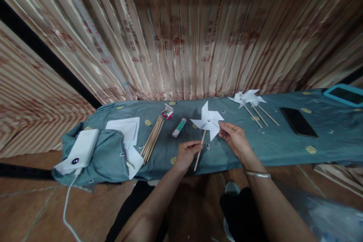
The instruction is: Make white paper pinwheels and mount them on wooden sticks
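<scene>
- the white paper pinwheel [209, 120] is in front of you, over the middle of the worktop [272, 147], its stick [199, 154] slanting down toward the near edge.
- your left hand [185, 155] has its grip clamped on that stick, thumb and fingers pinched below the blades.
- your right hand [234, 136] is at the pinwheel's right-hand blade; you can't tell whether its grip is clamped on the paper or only touching.
- just left of the pinwheel you have a glue stick [179, 127], lying on its side, and beyond it an open red box [167, 112] of small metal pieces.
- further left lie a bundle of wooden sticks [152, 140], white paper sheets [124, 126] and, at the end, a white power bank [85, 147] with its cable [66, 204] plugged in.
- to your right, a cluster of pinwheels [248, 99] lies toward the back; past it are a black phone [299, 121] and a blue-framed device [344, 95].
- a striped curtain [181, 45] hangs behind the worktop.
</scene>
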Demonstrator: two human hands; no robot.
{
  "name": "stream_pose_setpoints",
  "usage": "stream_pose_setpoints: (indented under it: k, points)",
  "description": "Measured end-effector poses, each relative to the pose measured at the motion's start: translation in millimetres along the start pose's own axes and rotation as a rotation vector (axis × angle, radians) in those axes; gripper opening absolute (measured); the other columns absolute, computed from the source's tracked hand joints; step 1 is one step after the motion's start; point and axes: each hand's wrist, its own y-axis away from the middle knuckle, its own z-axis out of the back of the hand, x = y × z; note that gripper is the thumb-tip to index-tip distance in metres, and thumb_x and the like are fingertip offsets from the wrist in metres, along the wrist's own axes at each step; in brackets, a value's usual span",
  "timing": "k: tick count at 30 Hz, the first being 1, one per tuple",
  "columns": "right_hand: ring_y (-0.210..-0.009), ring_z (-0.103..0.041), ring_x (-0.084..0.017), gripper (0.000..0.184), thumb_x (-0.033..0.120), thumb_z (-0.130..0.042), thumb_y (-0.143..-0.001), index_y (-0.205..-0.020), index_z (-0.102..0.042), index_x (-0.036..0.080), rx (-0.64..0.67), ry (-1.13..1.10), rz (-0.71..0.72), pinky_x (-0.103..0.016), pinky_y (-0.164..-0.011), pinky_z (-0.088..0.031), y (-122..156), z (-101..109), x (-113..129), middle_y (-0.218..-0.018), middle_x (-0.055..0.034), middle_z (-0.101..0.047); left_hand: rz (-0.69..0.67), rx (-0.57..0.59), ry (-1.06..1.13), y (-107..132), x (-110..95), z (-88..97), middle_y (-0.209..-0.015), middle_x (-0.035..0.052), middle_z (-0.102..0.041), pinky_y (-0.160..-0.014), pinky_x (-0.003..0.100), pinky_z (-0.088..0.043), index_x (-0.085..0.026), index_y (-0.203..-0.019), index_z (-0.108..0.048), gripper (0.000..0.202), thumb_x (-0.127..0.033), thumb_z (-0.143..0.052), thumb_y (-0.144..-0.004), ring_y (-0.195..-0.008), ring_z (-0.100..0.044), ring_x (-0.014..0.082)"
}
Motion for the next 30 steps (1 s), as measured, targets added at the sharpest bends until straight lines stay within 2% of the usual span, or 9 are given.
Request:
stream_pose_setpoints:
  k: [16,23,30]
  points:
    - [-0.049,-0.057,-0.008,0.038,0.043,-0.091,-0.04,-0.061,-0.071,0.018,0.051,0.054,-0.003,-0.019,-0.047,-0.046,4.2,-8.4,-7.7,-0.057,0.0001,-0.067,-0.016,-0.047,-0.006,-2.1,3.0,0.8,-0.074,0.0058,-0.075,-0.073,0.03,-0.049,-0.017,-0.074,-0.078,0.025,-0.03,-0.084,-0.053,-0.068,-0.063,0.0168]
    - [-0.05,-0.056,-0.006,0.043,0.045,-0.092,-0.033,-0.059,-0.072,0.018,0.04,0.045,-0.036,-0.015,-0.047,-0.046,7.0,-13.9,-6.2,-0.055,0.0007,-0.067,-0.022,-0.036,-0.001,-3.5,4.5,1.5,-0.072,0.005,-0.074,-0.07,0.028,-0.048,-0.017,-0.073,-0.078,0.023,-0.03,-0.083,-0.054,-0.065,-0.061,0.015]
    - [-0.05,-0.056,-0.007,0.04,0.046,-0.09,-0.04,-0.061,-0.073,0.018,0.076,0.073,-0.016,-0.018,-0.047,-0.045,10.4,-14.5,-8.4,-0.061,-0.0028,-0.071,-0.026,-0.052,0.0,-2.2,1.8,-0.5,-0.07,0.005,-0.074,-0.069,0.028,-0.047,-0.017,-0.072,-0.078,0.025,-0.03,-0.083,-0.051,-0.065,-0.06,0.015]
